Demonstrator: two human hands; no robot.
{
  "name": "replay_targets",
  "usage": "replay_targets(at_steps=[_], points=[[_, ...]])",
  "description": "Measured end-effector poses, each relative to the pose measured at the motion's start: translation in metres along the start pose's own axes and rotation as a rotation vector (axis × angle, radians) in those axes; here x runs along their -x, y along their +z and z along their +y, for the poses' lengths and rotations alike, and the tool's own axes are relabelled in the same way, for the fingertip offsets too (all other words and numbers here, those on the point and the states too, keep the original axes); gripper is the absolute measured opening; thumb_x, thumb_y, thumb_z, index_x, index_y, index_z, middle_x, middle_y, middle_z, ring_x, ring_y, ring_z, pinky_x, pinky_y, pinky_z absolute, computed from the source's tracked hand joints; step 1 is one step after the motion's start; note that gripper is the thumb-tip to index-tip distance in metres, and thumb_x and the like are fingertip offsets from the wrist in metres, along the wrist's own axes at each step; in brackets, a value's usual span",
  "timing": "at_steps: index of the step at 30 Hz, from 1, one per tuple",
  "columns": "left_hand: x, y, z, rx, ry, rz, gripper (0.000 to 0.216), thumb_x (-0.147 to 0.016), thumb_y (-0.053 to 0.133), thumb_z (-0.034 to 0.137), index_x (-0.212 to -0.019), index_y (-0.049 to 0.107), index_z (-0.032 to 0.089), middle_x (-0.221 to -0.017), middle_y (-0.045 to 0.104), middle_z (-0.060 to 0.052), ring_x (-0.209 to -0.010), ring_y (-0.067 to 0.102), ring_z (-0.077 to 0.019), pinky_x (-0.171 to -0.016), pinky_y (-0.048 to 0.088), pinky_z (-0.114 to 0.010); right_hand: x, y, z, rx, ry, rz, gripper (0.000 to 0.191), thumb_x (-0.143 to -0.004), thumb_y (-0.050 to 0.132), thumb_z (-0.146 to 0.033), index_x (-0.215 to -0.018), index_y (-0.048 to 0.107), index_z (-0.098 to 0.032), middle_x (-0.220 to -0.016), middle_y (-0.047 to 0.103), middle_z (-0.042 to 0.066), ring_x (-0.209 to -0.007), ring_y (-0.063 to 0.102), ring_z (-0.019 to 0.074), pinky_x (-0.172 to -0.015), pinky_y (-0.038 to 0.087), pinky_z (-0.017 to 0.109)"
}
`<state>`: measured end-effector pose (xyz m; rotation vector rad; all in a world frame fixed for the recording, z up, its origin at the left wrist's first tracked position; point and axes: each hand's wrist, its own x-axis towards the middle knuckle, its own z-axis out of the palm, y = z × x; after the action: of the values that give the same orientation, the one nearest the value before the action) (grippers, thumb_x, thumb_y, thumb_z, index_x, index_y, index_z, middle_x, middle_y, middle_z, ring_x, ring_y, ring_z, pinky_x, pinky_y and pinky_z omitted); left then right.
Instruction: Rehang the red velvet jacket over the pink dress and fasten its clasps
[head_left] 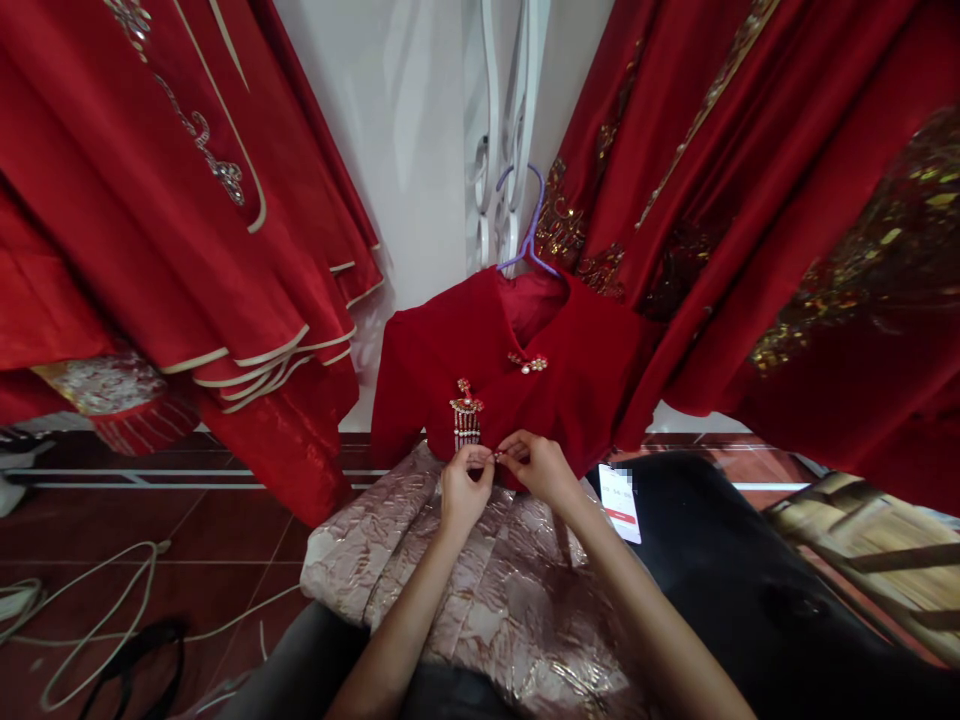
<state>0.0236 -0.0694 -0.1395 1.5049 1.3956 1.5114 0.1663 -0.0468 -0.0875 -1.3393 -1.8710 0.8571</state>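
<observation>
A short red jacket [427, 370] hangs on a purple hanger [529, 235] in front of me, over a pale pink brocade skirt [495, 590]. It has a pearl clasp [529, 364] near the collar and a tasselled ornament [466, 420] lower down. My left hand [463, 492] and my right hand [541, 468] meet at the jacket's bottom front edge. Both pinch a small pearl fastener [501, 455] between their fingertips. A white price tag [619, 500] hangs to the right of my right hand.
Red embroidered gowns hang at left [172, 220] and right [787, 220]. A white ornate rack [504, 120] stands against the wall. Cords [112, 600] lie on the dark red tiled floor at left. A wooden chair [877, 560] is at right; black cloth [742, 580] is beside the skirt.
</observation>
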Motion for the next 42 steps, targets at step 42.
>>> replay_targets(at_steps=[42], points=[[-0.058, -0.013, 0.051, 0.586, -0.257, 0.174, 0.030, -0.064, 0.078, 0.037, -0.081, 0.065, 0.016, -0.084, 0.072, -0.005, -0.082, 0.068, -0.0156, -0.074, 0.054, -0.025, 0.020, -0.058, -0.024, -0.167, -0.109, -0.394, 0.007, -0.081, 0.065, -0.024, -0.087, 0.065, -0.020, -0.078, 0.070, 0.001, -0.072, 0.065, 0.0129, -0.066, 0.053, 0.025]])
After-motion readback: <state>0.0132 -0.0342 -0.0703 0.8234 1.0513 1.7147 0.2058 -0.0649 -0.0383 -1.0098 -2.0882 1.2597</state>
